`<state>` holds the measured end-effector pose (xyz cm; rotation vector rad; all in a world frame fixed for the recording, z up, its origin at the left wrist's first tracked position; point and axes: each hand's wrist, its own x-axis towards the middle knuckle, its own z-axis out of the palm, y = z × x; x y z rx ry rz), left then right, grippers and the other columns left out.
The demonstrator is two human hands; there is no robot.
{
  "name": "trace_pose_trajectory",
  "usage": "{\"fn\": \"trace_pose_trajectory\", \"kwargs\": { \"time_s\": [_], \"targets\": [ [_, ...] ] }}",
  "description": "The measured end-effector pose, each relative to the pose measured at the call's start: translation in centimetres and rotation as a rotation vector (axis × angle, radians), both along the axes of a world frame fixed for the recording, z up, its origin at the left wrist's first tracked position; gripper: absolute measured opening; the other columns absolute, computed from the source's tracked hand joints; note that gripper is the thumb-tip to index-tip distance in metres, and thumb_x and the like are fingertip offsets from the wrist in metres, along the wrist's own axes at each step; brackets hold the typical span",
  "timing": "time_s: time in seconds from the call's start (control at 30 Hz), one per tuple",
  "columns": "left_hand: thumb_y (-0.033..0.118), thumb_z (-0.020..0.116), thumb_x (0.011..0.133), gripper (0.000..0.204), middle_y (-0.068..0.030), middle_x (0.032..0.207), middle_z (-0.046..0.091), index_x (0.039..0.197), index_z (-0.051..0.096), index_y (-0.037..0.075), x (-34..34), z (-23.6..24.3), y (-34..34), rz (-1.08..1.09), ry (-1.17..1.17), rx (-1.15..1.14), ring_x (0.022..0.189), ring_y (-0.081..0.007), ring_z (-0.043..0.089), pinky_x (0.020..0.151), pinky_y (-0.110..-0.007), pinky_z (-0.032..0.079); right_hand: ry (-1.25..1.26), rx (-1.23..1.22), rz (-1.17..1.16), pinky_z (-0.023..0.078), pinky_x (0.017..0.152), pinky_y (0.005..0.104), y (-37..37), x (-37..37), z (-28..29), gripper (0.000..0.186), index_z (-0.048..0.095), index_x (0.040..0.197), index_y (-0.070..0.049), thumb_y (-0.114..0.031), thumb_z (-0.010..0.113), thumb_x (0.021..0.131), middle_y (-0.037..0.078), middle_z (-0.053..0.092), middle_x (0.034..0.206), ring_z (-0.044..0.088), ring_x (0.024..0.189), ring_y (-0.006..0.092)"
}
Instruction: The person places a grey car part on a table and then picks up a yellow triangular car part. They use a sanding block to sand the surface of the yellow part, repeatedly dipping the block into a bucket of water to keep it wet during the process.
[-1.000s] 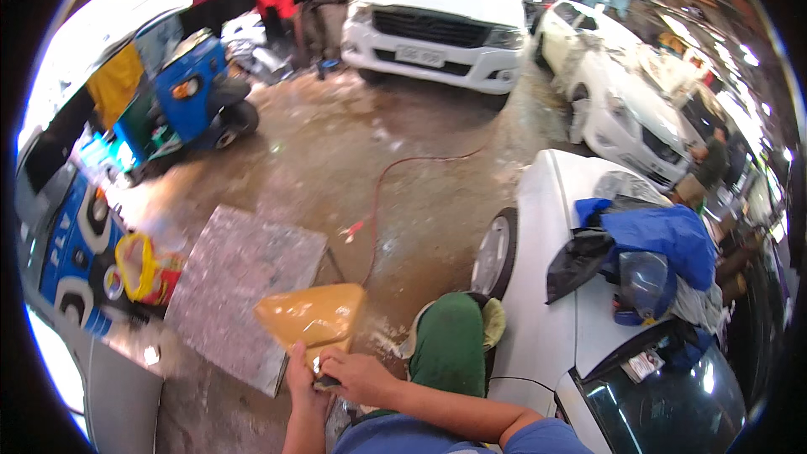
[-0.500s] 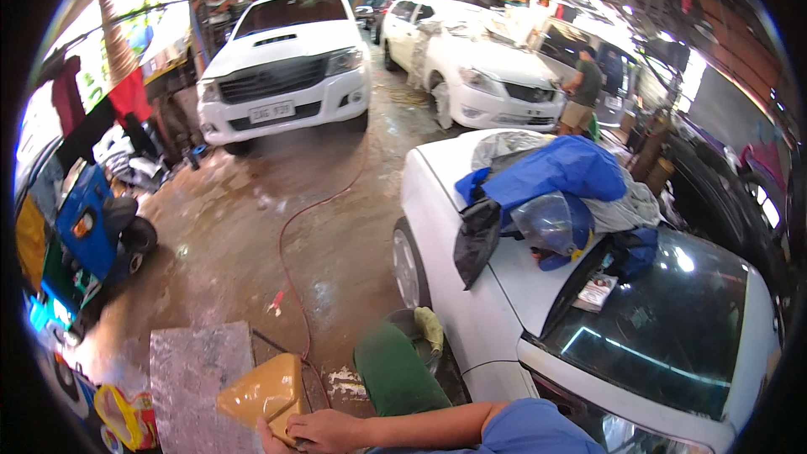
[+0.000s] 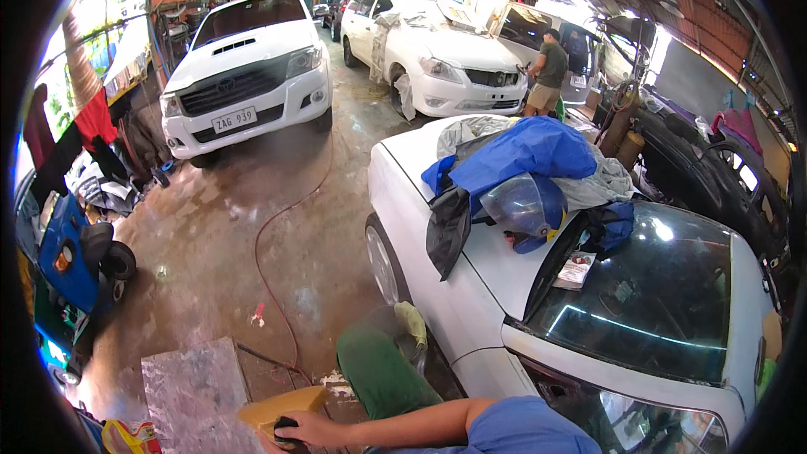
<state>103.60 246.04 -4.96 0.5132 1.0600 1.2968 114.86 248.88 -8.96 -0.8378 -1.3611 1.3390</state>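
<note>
My right hand point(image 3: 307, 429) comes in from the lower edge, fingers closed round a small black tool point(image 3: 287, 429) over a glossy tan triangular piece point(image 3: 282, 408). My left hand point(image 3: 267, 444) is at the bottom edge under that piece, mostly hidden, so I cannot see how its fingers sit. Left of the piece lies a stained grey board point(image 3: 185, 387). My knee point(image 3: 374, 370) in green cloth is just to the right.
A white sedan point(image 3: 437, 319) stands close right, with blue covers point(image 3: 521, 151) piled on it. A red hose point(image 3: 269, 286) crosses the floor. Ahead are two white vehicles point(image 3: 235, 76) point(image 3: 445, 59) and a co-worker point(image 3: 551, 67). A blue three-wheeler point(image 3: 63, 252) stands left.
My view has tilted up and turned rightward, showing more of the garage. My hands and the tan piece have dropped toward the bottom edge, and my left hand is now mostly hidden.
</note>
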Motion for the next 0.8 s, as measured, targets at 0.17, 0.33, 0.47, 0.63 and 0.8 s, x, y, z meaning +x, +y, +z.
{"fn": "trace_pose_trajectory", "kwargs": {
  "time_s": [0.17,0.33,0.47,0.63,0.8],
  "targets": [
    [0.048,0.044,0.100,0.059,-0.0109,0.126,0.060,0.135,0.051,0.001,-0.4,-1.0,-0.9,-0.040,-0.005,0.180,0.115,-0.0242,0.057,0.093,-0.036,0.047,0.159,-0.608,0.191,0.043,0.055,0.0220,0.3,0.8,6.7,0.031,0.058,0.113,-0.006,-0.034,0.058,0.098,0.001,0.059,0.091,0.051,0.066,0.0068],
    [0.023,0.047,0.104,0.040,-0.0118,0.121,0.063,0.135,0.050,-0.002,0.9,2.7,-2.0,0.116,0.170,0.308,0.107,-0.0229,0.063,0.093,-0.037,0.051,0.370,-0.894,0.311,0.048,0.065,0.0281,1.3,-0.5,7.8,0.025,0.067,0.106,-0.011,-0.032,0.064,0.094,-0.002,0.064,0.085,0.056,0.070,0.0099],
    [0.030,0.052,0.104,0.036,-0.0054,0.106,0.067,0.120,0.065,0.000,0.1,6.4,-0.9,0.108,0.551,-0.062,0.094,-0.0116,0.062,0.079,-0.028,0.050,0.246,-0.897,0.362,0.052,0.072,0.0312,2.8,1.6,11.1,0.025,0.070,0.105,-0.003,-0.023,0.064,0.091,0.005,0.070,0.092,0.065,0.081,0.0156],
    [0.009,0.058,0.097,0.039,-0.0076,0.117,0.065,0.135,0.055,-0.001,-2.6,4.5,-2.5,0.118,0.594,-0.052,0.107,-0.0131,0.058,0.097,-0.029,0.044,-0.180,-0.276,0.114,0.052,0.079,0.0334,3.1,1.6,11.0,0.030,0.059,0.123,0.000,-0.004,0.053,0.094,0.010,0.068,0.102,0.066,0.084,0.0203],
    [0.005,0.056,0.095,0.045,-0.0075,0.121,0.062,0.138,0.050,-0.003,-2.6,4.5,-3.9,0.084,0.578,0.055,0.107,-0.0127,0.058,0.093,-0.027,0.046,-0.741,0.747,-0.021,0.049,0.087,0.0403,4.0,1.5,12.6,0.044,0.062,0.123,-0.003,-0.001,0.058,0.080,0.011,0.062,0.111,0.060,0.100,0.0298]
  ]
}}
